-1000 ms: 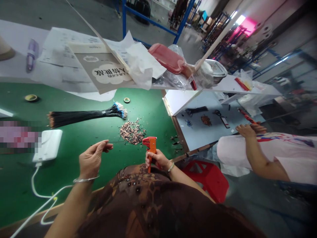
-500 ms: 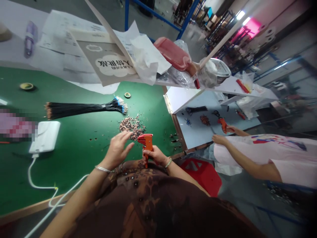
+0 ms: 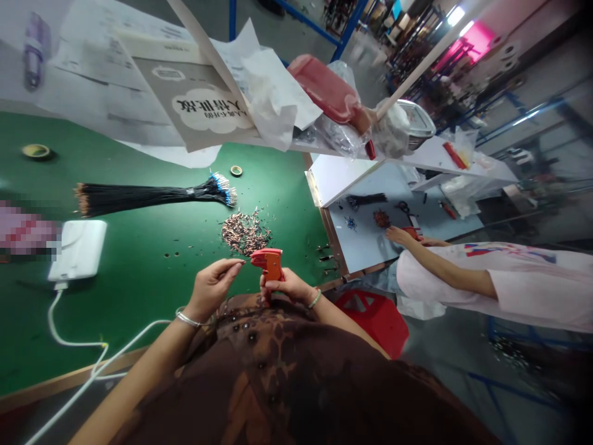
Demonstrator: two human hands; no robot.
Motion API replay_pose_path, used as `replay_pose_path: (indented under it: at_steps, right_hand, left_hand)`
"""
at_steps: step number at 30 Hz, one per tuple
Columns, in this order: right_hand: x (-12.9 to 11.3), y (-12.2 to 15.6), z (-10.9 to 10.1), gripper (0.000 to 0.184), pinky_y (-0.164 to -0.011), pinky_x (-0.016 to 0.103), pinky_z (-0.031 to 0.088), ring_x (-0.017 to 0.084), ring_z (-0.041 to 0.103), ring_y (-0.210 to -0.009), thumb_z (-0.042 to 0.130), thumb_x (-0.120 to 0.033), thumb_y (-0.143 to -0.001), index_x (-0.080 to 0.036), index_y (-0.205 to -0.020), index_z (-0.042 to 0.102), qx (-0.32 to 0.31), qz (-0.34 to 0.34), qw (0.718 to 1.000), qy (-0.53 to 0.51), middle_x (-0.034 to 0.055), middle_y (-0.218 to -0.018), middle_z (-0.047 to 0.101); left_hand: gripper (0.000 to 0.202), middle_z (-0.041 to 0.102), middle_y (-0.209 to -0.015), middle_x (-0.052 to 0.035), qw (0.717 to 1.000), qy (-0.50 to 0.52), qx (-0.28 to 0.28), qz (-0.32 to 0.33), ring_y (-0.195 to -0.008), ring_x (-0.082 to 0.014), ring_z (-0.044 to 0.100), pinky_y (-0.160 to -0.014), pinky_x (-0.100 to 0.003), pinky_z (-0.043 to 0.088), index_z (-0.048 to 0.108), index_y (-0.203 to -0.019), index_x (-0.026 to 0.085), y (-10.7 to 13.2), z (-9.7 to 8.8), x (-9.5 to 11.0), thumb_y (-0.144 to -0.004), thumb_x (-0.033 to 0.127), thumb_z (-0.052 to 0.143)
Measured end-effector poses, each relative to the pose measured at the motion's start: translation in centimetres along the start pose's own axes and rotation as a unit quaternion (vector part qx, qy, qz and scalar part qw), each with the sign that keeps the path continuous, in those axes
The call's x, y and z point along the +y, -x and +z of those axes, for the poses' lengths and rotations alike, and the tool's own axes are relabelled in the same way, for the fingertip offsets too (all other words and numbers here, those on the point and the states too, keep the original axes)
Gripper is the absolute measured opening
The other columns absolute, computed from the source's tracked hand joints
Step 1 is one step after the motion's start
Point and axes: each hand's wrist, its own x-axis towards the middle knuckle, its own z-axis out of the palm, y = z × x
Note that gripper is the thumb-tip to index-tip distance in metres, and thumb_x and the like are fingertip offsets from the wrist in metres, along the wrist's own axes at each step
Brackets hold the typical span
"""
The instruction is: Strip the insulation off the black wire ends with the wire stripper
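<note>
My right hand (image 3: 290, 287) is wrapped round the handle of an orange-red wire stripper (image 3: 272, 264), whose jaws point left. Just left of those jaws, my left hand (image 3: 215, 285) has thumb and forefinger pinched on a short piece of wire (image 3: 245, 262), of which only a dark tip shows. Beyond the hands lies a loose pile of short copper-coloured wire pieces (image 3: 245, 232). Further back and to the left, a bundle of long black wires (image 3: 148, 193) rests on the green tabletop (image 3: 152, 290), with copper-coloured ends on the left and blue and silvery ends on the right.
A white power bank (image 3: 78, 250) with a white cable lies left. Tape rolls (image 3: 236, 170) sit behind the wires. A shelf with papers (image 3: 134, 99) and a red container (image 3: 324, 89) overhangs the back. At right, a co-worker's hands (image 3: 403, 238) hold a similar orange tool; a red stool (image 3: 375, 324) stands below.
My left hand's fingers, spread half a second ago, have closed into a pinch near the stripper's jaws. The stripper has shifted slightly left. The co-worker's hands have drawn together.
</note>
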Motion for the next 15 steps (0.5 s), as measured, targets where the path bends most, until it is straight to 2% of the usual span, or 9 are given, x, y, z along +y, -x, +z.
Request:
replay_pose_path:
  at_steps: [4, 9, 15]
  right_hand:
    - [0.4, 0.0, -0.4, 0.048, -0.067, 0.034, 0.054, 0.018, 0.065, -0.069, 0.080, -0.044, -0.069, -0.010, -0.096, 0.061, -0.003, -0.008, 1.000, -0.021, 0.0052, -0.078, 0.065]
    - [0.0, 0.0, -0.4, 0.047, -0.068, 0.033, 0.054, 0.017, 0.064, -0.067, 0.080, -0.044, -0.069, -0.009, -0.096, 0.062, -0.021, -0.001, 1.000, 0.009, 0.0047, -0.077, 0.065]
    - [-0.6, -0.2, -0.2, 0.046, -0.066, 0.030, 0.052, 0.016, 0.064, -0.064, 0.079, -0.045, -0.069, -0.010, -0.093, 0.063, -0.026, -0.003, 0.999, 0.040, 0.0037, -0.074, 0.066]
  left_hand:
    - [0.029, 0.067, -0.075, -0.0038, 1.000, -0.011, -0.017, 0.017, -0.068, -0.0147, 0.058, -0.063, -0.025, 0.044, 0.074, -0.084, 0.018, 0.0, -0.3, 0.5, -0.081, 0.044, 0.063]
    - [0.027, 0.058, -0.069, -0.0017, 0.998, -0.031, -0.046, 0.034, -0.062, -0.0131, 0.051, -0.059, -0.024, 0.040, 0.071, -0.080, 0.018, -0.5, -0.3, 1.0, -0.084, 0.042, 0.060]
    - [0.028, 0.060, -0.069, -0.0021, 0.994, -0.047, -0.086, 0.049, -0.060, -0.0128, 0.050, -0.058, -0.024, 0.040, 0.071, -0.083, 0.017, -1.0, -0.6, 1.0, -0.084, 0.043, 0.058]
